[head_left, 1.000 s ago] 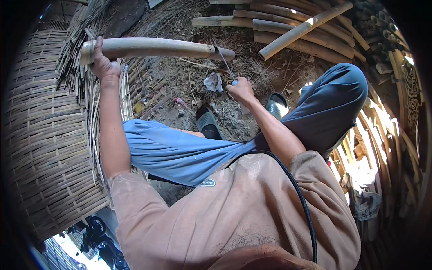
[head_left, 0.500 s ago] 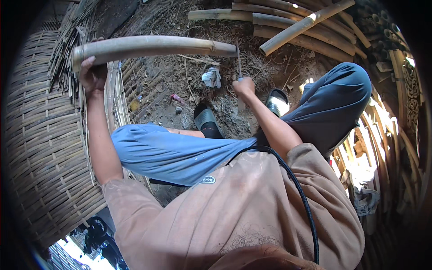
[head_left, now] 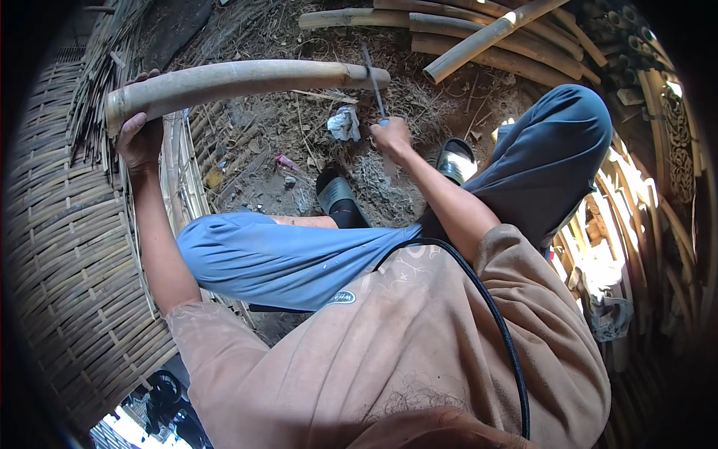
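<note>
My left hand (head_left: 140, 144) grips the left end of a thick bamboo pole (head_left: 232, 80), with the thumb on the near side and fingertips showing over the far side. The pole is held up crosswise above the ground. My right hand (head_left: 392, 138) is closed round the handle of a long, narrow-bladed knife (head_left: 375, 84). Its blade lies across the pole near the right end, just right of a raised node. Whether the blade has cut into the bamboo cannot be seen.
Several bamboo poles (head_left: 493, 56) lie at the far right. A woven bamboo panel (head_left: 82, 262) stands at my left, beside thin strips (head_left: 101, 105). A crumpled white scrap (head_left: 344, 123) lies on the littered ground near my sandals (head_left: 340, 196). Curved bamboo strips (head_left: 624, 224) are at right.
The knife blade has shifted left from the pole's right tip to lie across it near the node. The view has also shifted slightly. Both hands keep their grips.
</note>
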A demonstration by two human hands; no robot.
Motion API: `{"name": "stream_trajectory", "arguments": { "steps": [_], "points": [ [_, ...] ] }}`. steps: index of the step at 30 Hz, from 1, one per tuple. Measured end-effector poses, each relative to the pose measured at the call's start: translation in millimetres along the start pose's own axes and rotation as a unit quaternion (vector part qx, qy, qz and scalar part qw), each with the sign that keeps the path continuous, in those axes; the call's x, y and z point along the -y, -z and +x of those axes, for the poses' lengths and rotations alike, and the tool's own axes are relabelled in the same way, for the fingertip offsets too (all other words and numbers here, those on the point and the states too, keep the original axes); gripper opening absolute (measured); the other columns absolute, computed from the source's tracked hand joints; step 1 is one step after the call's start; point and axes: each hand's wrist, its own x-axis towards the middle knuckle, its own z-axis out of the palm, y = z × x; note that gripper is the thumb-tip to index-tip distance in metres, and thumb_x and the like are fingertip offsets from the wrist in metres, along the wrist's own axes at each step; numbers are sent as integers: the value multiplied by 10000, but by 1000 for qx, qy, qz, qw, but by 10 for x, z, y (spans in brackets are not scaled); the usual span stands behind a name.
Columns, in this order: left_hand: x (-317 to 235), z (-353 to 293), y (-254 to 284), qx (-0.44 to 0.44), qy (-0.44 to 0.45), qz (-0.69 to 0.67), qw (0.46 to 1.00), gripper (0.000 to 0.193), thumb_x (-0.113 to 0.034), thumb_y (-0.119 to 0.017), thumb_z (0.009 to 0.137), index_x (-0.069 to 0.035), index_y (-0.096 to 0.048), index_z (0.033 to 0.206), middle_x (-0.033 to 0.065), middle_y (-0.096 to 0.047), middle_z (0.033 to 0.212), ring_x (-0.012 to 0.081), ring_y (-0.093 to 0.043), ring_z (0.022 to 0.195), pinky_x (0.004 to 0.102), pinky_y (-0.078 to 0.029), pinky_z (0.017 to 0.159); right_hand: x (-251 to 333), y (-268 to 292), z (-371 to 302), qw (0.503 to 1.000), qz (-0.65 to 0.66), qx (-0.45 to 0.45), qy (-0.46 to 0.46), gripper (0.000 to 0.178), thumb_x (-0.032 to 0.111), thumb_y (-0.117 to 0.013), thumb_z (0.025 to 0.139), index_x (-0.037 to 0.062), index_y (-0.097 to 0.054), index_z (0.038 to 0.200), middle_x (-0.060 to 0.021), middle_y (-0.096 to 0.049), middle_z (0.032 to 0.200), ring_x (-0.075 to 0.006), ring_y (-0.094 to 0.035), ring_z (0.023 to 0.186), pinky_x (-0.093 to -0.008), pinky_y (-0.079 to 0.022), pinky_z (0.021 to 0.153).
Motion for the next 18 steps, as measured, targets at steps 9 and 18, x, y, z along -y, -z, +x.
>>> {"name": "stream_trajectory", "arguments": {
  "steps": [9,18],
  "points": [
    [-42,-78,43,-52,18,31,998,693,-173,-720,755,53,-547,1386,246,-571,1393,370,-475,1406,508,-242,1265,177,-75,-33,994,9,7,106,295,217,-666,821,-26,-734,974,-204,-737,806,-341,-733,765,-439,-560,739],
    [-88,-151,209,-32,44,48,997,705,-197,-717,795,57,-508,1418,241,-562,1417,364,-484,1395,495,-242,1257,656,-143,-464,956,0,63,286,299,225,-666,797,-11,-714,973,-279,-711,894,-442,-700,898,-511,-546,843]
  ]
}}
